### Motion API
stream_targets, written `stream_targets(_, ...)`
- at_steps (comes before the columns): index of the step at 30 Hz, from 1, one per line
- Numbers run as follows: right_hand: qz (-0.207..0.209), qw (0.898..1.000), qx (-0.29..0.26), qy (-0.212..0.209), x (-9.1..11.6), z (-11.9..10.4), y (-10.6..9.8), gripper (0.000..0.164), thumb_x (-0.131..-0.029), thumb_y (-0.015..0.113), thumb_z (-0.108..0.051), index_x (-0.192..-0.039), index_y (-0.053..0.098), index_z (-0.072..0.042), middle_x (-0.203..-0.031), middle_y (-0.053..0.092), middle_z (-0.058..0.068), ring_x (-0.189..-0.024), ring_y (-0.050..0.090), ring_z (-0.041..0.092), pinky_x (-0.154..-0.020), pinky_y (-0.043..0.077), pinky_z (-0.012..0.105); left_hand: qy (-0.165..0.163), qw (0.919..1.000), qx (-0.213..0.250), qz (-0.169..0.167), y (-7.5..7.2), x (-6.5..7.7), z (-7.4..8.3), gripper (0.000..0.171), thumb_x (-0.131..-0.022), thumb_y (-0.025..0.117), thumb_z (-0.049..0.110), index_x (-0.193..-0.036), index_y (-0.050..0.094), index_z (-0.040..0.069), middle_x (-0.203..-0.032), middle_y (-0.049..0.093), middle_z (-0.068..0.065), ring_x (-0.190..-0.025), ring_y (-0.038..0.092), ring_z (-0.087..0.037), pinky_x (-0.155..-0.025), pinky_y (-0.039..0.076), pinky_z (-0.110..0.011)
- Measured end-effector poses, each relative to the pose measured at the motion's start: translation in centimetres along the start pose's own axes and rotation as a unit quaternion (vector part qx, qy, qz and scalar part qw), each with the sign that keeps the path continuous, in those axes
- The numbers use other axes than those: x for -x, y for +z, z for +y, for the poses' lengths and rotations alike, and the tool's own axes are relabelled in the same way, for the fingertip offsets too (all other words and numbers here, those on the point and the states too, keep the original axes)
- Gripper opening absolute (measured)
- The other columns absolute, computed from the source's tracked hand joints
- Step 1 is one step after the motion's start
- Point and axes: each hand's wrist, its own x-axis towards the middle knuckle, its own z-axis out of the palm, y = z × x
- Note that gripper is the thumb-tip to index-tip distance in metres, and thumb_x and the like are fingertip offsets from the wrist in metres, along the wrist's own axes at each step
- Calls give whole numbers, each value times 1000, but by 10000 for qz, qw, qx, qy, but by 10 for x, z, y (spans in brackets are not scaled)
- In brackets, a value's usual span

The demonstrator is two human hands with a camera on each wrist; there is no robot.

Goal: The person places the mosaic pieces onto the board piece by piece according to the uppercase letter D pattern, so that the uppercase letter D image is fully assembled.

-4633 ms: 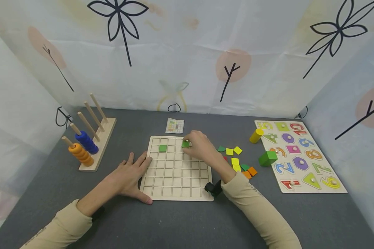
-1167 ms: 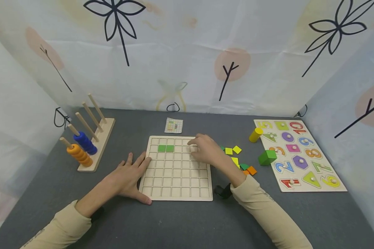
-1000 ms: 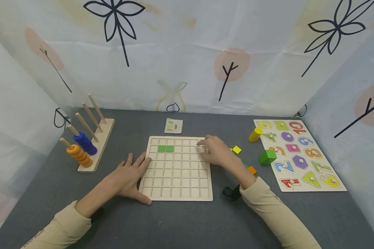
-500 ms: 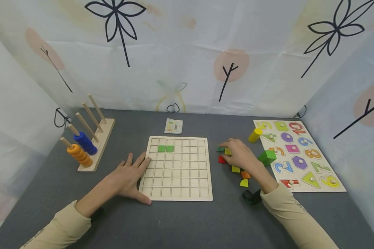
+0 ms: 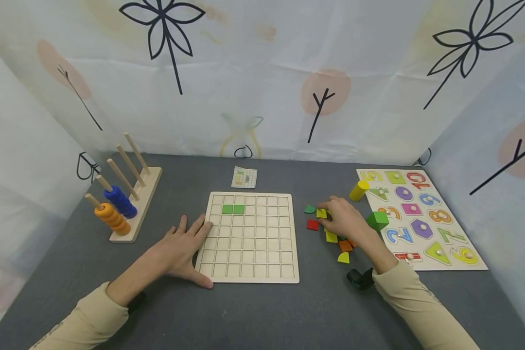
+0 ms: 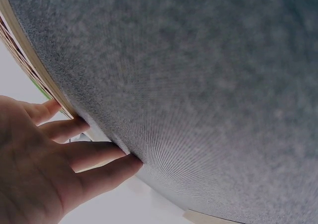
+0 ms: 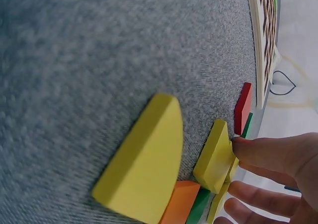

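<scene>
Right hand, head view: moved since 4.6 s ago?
Yes, rightward: the right hand went from over the board to the yellow tiles right of it.

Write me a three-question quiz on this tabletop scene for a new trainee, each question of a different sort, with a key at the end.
1. How many green squares lie in the grid board?

2. True or false: the orange rings and the blue rings sit on separate pegs.

3. Where is the right hand?
A. At the printed card
B. At the loose coloured pieces
C. At the yellow cylinder's top

Key:
1. Two, side by side in the same row.
2. True.
3. B.
</scene>
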Motion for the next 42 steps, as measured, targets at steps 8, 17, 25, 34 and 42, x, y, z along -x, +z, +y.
stream_targets(8,-12,9999,-50,86,-2,0,2,34,-93,73,-7,-125,71,3,-110,68,21,-78,56,22,-58,42,27,18,10000,-19,-5,0,0,0,144,-54,75,89,-158,29,1,-165,27,-31,-140,29,-71,-101,40,-77)
stream_targets(17,-45,9997,-72,211,-5,-1,3,33,-94,72,-5,-125,70,5,-114,67,23,-87,62,28,-62,46,29,-12,10000,-18,-50,-1,-1,0,144,-55,76,89,-158,29,1,-165,26,-30,-141,27,-70,-102,39,-77)
stream_targets(25,79,9997,-3,227,-5,-2,5,30,-95,71,-5,-123,72,4,-111,68,22,-89,63,30,-63,48,30,-23,10000,2,-62,-1,0,0,144,-55,76,89,-158,29,1,-165,26,-30,-142,27,-70,-102,39,-78)
stream_targets(34,208,9996,17,207,-4,-2,7,29,-95,71,-6,-122,73,2,-107,69,20,-86,62,29,-60,46,30,3,10000,-8,-41,-1,0,0,143,-55,76,88,-158,29,1,-165,26,-31,-141,27,-70,-102,39,-77)
stream_targets(42,363,9990,225,151,-7,-7,7,27,-94,73,-8,-119,74,0,-107,69,18,-81,61,25,-56,47,29,-50,10000,-27,-81,-1,0,1,144,-54,76,89,-158,29,1,-165,26,-31,-141,27,-70,-102,39,-78)
